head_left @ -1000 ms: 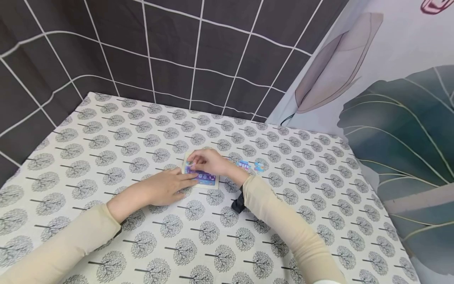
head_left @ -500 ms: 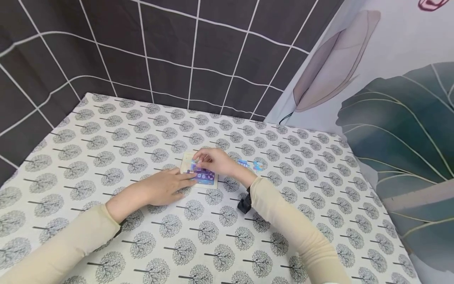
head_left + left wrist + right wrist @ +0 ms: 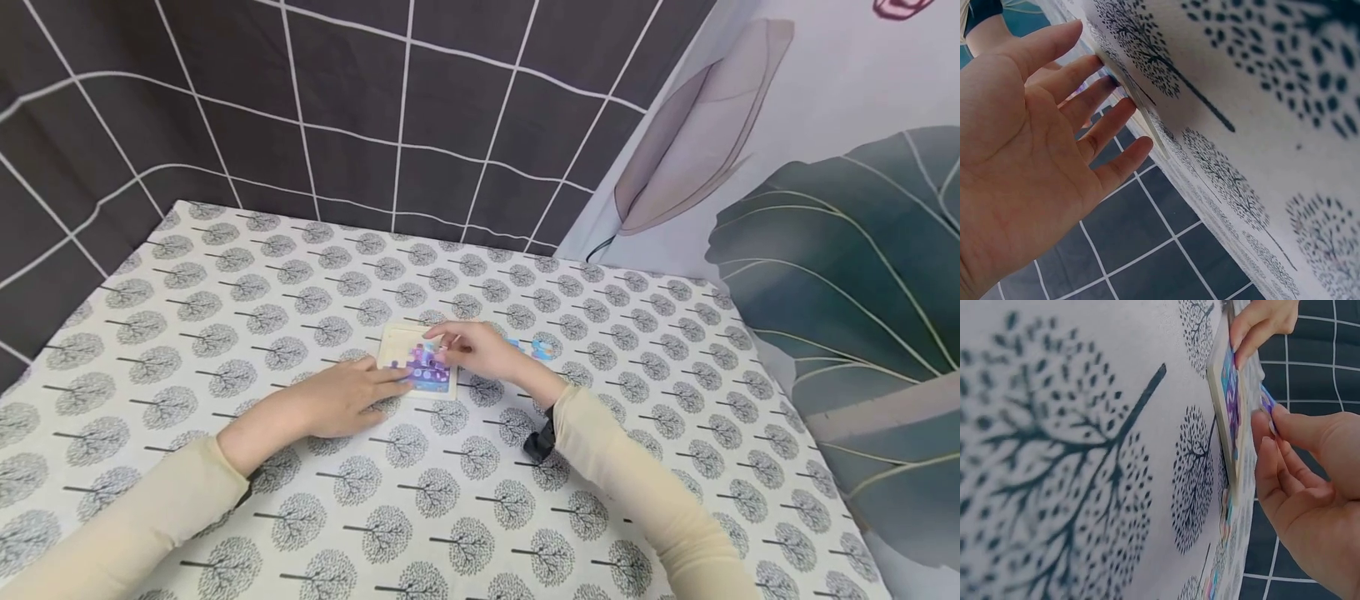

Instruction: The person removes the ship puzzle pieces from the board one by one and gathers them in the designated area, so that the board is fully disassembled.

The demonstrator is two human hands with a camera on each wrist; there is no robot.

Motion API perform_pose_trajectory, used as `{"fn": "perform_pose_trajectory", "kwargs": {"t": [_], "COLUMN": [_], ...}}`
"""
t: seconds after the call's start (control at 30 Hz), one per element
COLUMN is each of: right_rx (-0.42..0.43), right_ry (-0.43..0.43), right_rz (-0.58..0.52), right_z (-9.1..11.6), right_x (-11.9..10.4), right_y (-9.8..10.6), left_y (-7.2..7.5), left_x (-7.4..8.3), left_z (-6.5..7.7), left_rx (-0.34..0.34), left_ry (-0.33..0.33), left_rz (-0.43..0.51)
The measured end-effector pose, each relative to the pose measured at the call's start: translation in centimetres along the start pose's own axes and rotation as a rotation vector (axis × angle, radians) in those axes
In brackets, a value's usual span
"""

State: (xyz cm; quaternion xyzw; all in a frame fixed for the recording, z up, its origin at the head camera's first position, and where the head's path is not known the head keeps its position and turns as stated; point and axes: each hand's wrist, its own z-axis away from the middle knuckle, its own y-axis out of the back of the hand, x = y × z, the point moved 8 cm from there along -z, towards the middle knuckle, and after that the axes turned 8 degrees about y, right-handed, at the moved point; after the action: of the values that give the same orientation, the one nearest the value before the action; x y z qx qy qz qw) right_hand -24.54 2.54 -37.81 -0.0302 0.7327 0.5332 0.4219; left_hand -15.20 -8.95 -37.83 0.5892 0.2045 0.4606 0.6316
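Note:
A jigsaw puzzle board (image 3: 392, 335) with a pale frame and a purple-blue picture lies flat on the patterned cloth. My right hand (image 3: 483, 348) pinches a blue-purple puzzle piece (image 3: 1267, 399) between thumb and fingers, tilted and just above the board's right part. My left hand (image 3: 341, 398) lies at the board's left side, its extended fingertips resting on the lower left of the picture. In the left wrist view the left fingers (image 3: 1107, 125) are spread and only loosely bent. Part of the picture is hidden by both hands.
Two loose blue puzzle pieces lie on the cloth right of the board; one loose piece (image 3: 542, 348) shows plainly, the other is partly behind the right hand. A dark gridded curtain (image 3: 337, 108) hangs behind the table, a leaf-patterned one (image 3: 847, 275) at the right.
My right hand has moved a little to the right over the board, still pinching the piece and uncovering more of the picture. The left hand stays in place on the board.

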Motion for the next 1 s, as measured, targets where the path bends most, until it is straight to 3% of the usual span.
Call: {"fn": "perform_pose_trajectory", "kwargs": {"t": [0.23,1.0], "right_rx": [0.017,0.038], "right_ry": [-0.006,-0.048], "right_rz": [-0.040,0.027], "right_z": [1.5,4.8], "right_x": [0.2,1.4], "right_y": [0.9,1.0], "left_y": [0.2,-0.1], "left_x": [-0.1,-0.3], "left_z": [-0.1,-0.1], "left_rx": [0.016,0.006], "left_ry": [-0.005,-0.008], "left_rz": [-0.022,-0.013]}}
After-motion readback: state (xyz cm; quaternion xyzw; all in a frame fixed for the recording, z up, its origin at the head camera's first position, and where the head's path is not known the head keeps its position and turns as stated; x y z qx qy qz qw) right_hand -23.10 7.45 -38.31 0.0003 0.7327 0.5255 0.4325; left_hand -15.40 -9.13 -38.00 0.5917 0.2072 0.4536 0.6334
